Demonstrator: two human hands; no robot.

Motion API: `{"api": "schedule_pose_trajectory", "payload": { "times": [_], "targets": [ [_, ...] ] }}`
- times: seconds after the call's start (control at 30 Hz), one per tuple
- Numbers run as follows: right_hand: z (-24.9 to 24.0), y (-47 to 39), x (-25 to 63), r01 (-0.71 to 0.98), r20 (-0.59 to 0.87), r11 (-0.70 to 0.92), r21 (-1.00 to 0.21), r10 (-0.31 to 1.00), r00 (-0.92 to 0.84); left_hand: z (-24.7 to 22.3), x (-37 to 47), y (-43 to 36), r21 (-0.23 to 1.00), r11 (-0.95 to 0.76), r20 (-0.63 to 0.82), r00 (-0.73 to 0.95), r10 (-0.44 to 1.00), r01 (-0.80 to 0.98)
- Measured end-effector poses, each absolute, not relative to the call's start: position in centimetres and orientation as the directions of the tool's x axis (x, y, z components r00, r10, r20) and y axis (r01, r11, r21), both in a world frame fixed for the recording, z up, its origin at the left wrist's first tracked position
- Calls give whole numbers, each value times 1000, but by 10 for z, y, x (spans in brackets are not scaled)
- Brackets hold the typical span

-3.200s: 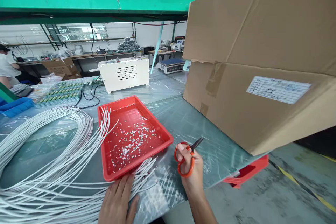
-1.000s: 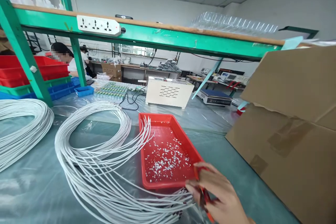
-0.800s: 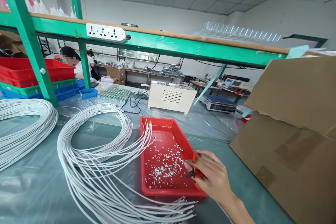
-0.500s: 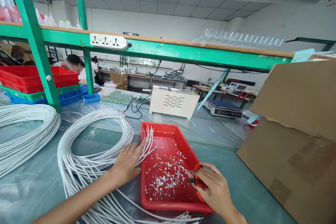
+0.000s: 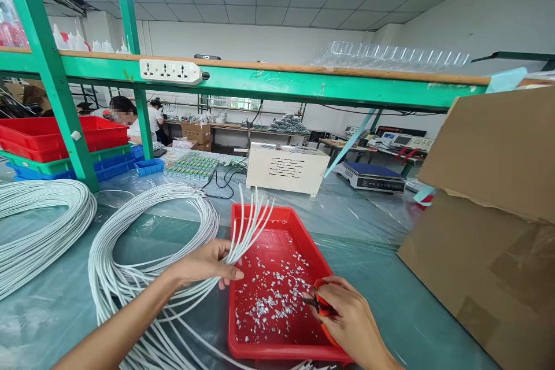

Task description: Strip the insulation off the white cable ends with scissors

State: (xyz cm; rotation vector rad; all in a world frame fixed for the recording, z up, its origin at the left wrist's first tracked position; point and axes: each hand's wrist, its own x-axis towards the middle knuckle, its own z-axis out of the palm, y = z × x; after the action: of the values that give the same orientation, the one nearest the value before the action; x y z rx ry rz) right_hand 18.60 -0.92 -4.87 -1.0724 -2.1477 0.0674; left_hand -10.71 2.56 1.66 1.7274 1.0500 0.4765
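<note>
My left hand [image 5: 212,263] is wrapped round a bundle of white cables [image 5: 249,231], whose loose ends fan upward over the left edge of a red tray [image 5: 281,351]. These cables run back to a large white coil [image 5: 104,254] on the bench. Small silvery scraps [image 5: 273,306] lie scattered in the tray. Over its right side, my right hand [image 5: 347,315] grips a hand tool with orange handles and dark jaws, which looks like pliers or cutters [image 5: 313,302]. The tool's jaws point left, apart from the cables. My palm hides most of its handles.
A second cable coil [image 5: 47,231] lies at the far left, before stacked trays [image 5: 65,139]. Behind the red tray stand a cream metal box [image 5: 286,167] and a scale [image 5: 370,178]. A cardboard box [image 5: 485,231] borders the right. A green shelf beam [image 5: 303,85] crosses above.
My left hand has closed round the cable ends and lifted them, so they now stand up above the tray. My right hand stays nearly in place with the orange-handled tool.
</note>
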Motion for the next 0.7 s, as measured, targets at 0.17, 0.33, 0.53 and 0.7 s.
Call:
{"api": "schedule_pose_trajectory", "payload": {
  "times": [0.17, 0.33, 0.53, 0.7],
  "targets": [
    [-48, -11, 183, 619, 563, 594, -515, 778, -279, 22, -88, 20, 982, 59, -174, 746, 643, 178],
    [-47, -18, 164, 449, 478, 459, -766, 875, -79, 8, -70, 13, 979, 194, -172, 756, 632, 61],
    [-37, -23, 136, 92, 291, 285, -954, 955, 62, 6, -54, 8, 994, 109, -71, 708, 703, -9],
    [-38, -20, 135, -108, 225, 239, -965, 965, 132, 4, -34, 10, 998, 54, -20, 683, 731, -29]
  ]
}}
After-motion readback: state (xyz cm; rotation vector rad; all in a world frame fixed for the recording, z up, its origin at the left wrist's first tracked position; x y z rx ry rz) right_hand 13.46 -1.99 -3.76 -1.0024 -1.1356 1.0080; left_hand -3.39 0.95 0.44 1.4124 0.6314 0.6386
